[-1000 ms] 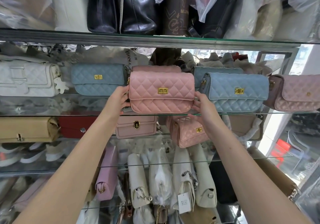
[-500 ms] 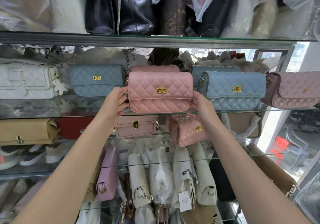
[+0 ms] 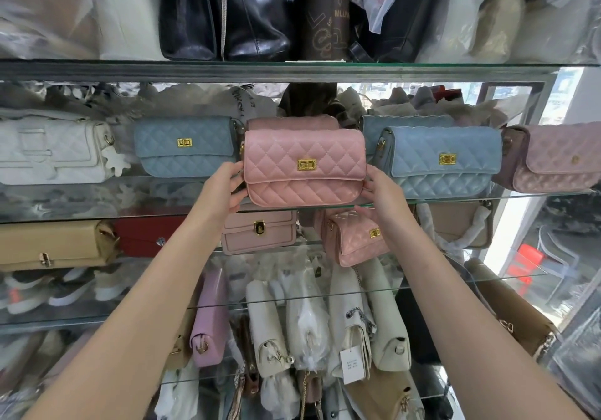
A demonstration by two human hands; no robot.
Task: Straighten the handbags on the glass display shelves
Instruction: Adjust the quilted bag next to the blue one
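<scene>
1. The glass shelf [image 3: 455, 199] carries a row of quilted flap bags, and the one I am working on is the pink quilted handbag [image 3: 304, 166] at the middle of that row. It sits at the front edge, upright, clasp facing me.

2. A second pink bag [image 3: 292, 122] stands directly behind it, and a blue quilted handbag [image 3: 442, 162] is just beside it on the right. Another blue handbag [image 3: 185, 146] sits on the left, set further back.

3. To do this step well, I would press evenly from both ends so the bag turns square to the shelf edge. Its base should be flat on the glass and its front in line with the blue neighbour on the right. I would push gently, since the bag behind could tip or slide.

4. My left hand [image 3: 224, 188] cups the bag's left end, and my right hand [image 3: 379, 188] cups its lower right corner.

5. On the left, the fingers [image 3: 235, 172] are loosely curled and pressed against the bag's side, not wrapped round it. On the right the fingers are half-spread against the corner. The bag hides their tips, so I cannot say how far they reach behind it. It looks like a two-sided squeeze rather than a lift.
</scene>
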